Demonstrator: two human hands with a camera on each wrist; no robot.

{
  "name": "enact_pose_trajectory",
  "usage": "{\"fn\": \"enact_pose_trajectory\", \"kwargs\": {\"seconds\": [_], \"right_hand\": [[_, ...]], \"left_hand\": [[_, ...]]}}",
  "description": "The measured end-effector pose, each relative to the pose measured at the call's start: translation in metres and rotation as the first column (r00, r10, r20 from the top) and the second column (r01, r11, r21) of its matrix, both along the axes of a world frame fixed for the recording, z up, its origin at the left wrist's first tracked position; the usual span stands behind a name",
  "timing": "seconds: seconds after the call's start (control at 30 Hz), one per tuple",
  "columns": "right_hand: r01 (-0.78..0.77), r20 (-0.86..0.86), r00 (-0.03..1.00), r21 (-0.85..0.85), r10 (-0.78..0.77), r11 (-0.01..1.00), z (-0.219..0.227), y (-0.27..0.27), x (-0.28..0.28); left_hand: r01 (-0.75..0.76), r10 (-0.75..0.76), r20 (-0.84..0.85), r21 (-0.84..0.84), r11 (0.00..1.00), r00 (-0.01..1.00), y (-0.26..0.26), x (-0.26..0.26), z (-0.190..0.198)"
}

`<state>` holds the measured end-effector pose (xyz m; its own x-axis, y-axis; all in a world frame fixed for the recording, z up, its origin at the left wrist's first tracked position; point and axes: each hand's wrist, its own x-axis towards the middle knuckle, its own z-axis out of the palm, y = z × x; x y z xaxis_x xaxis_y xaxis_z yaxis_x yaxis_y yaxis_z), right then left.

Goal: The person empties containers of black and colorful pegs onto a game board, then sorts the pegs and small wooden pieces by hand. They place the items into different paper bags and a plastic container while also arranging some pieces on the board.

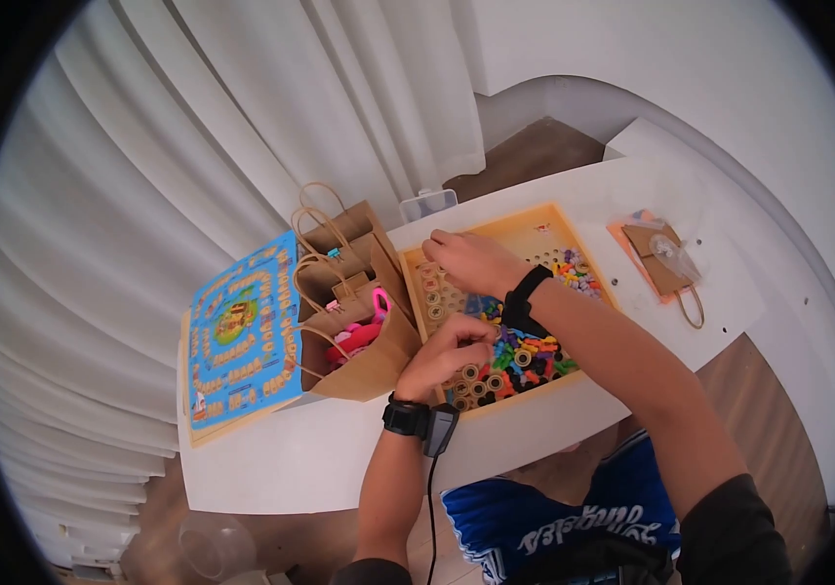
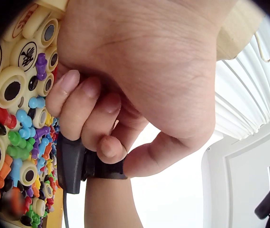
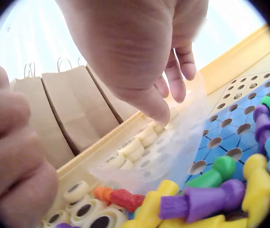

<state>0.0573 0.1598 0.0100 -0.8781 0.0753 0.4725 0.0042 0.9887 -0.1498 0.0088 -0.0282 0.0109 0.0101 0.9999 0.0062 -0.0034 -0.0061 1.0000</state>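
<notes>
Round cream discs and colourful pegs fill part of a shallow wooden tray [image 1: 556, 216]. My right hand [image 1: 476, 263] is over its far left corner. In the right wrist view, the thumb and fingers of my right hand [image 3: 130, 57] close around the end disc [image 3: 173, 114] of a row of discs [image 3: 132, 148] on clear plastic [image 3: 187, 152]. My left hand [image 1: 452, 356] hangs over the tray's near left part, close to loose discs [image 1: 476, 388]. The left wrist view shows this hand [image 2: 139, 80] with loosely curled fingers and nothing visible in them, beside discs and pegs [image 2: 18, 145].
Left of the tray stand brown paper bags [image 1: 369, 361], one with pink items [image 1: 357, 338], and a blue illustrated board [image 1: 242, 331]. A small brown packet [image 1: 654, 258] lies on the white table [image 1: 271, 478] to the right. A clear plastic box [image 1: 427, 203] is behind the tray.
</notes>
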Motion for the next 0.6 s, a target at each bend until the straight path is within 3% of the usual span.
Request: {"fn": "enact_pose_trajectory", "kwargs": {"seconds": [0.07, 0.13, 0.27, 0.37, 0.4, 0.53, 0.6], "right_hand": [[-0.033, -0.011, 0.999, -0.028, 0.033, 0.999, 0.006, 0.003, 0.010], [-0.083, 0.000, 0.996, -0.192, 0.085, 0.978, 0.014, 0.004, 0.031], [-0.087, 0.157, 0.978, -0.289, 0.137, 0.953, 0.036, -0.010, 0.082], [-0.137, 0.327, 0.922, -0.221, 0.206, 0.966, 0.034, -0.026, 0.106], [-0.215, 0.328, 0.905, -0.198, 0.272, 0.956, 0.029, -0.032, 0.110], [-0.252, 0.343, 0.887, -0.205, 0.311, 0.946, 0.021, -0.069, 0.106], [-0.307, 0.233, 0.914, -0.136, 0.332, 0.942, 0.010, -0.081, 0.099]], "left_hand": [[-0.032, 0.032, 0.037, 0.006, 0.999, 0.999, -0.001, -0.002, -0.004], [-0.071, 0.070, 0.030, 0.023, 0.997, 0.997, 0.000, -0.005, -0.009], [-0.136, 0.132, 0.063, 0.065, 0.989, 0.989, 0.002, -0.007, -0.012], [-0.158, 0.141, 0.158, 0.098, 0.983, 0.977, 0.006, -0.009, -0.015], [-0.184, 0.162, 0.180, 0.116, 0.976, 0.970, 0.006, -0.009, -0.010], [-0.229, 0.177, 0.266, 0.178, 0.957, 0.948, 0.010, -0.010, -0.012], [-0.229, 0.164, 0.305, 0.192, 0.954, 0.938, 0.010, -0.011, -0.012]]}}
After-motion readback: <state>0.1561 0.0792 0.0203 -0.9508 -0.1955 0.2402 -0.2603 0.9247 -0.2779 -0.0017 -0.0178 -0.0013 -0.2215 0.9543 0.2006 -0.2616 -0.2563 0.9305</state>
